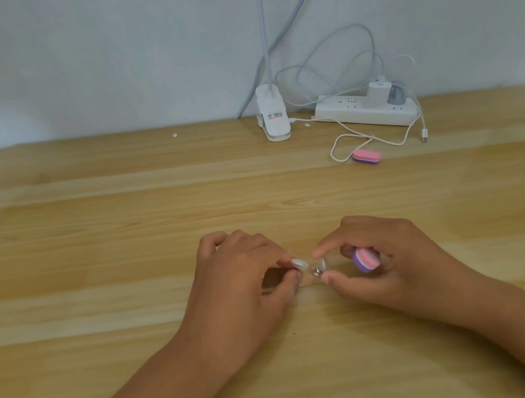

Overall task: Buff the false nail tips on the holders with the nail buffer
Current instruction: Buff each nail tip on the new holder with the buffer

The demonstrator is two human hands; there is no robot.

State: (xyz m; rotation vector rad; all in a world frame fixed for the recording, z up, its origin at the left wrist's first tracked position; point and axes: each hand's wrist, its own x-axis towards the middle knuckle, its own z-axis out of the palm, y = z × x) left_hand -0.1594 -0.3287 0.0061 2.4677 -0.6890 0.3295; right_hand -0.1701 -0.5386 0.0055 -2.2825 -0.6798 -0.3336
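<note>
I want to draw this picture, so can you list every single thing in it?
table: one, light wood, under everything
wall: one, pale, behind the table
clip lamp: one, white, back middle of the table
power strip: one, white, right of the lamp, plugs in it
cables: several, white, around the power strip
spare buffer: one, pink and purple, lying in front of the power strip
nail buffer: one, pink, white and purple, in the right hand
false nail tip: one, white, pinched by the left hand
holder: clear with a shiny bit, between the hands
left hand: one, near middle
right hand: one, beside it
</note>
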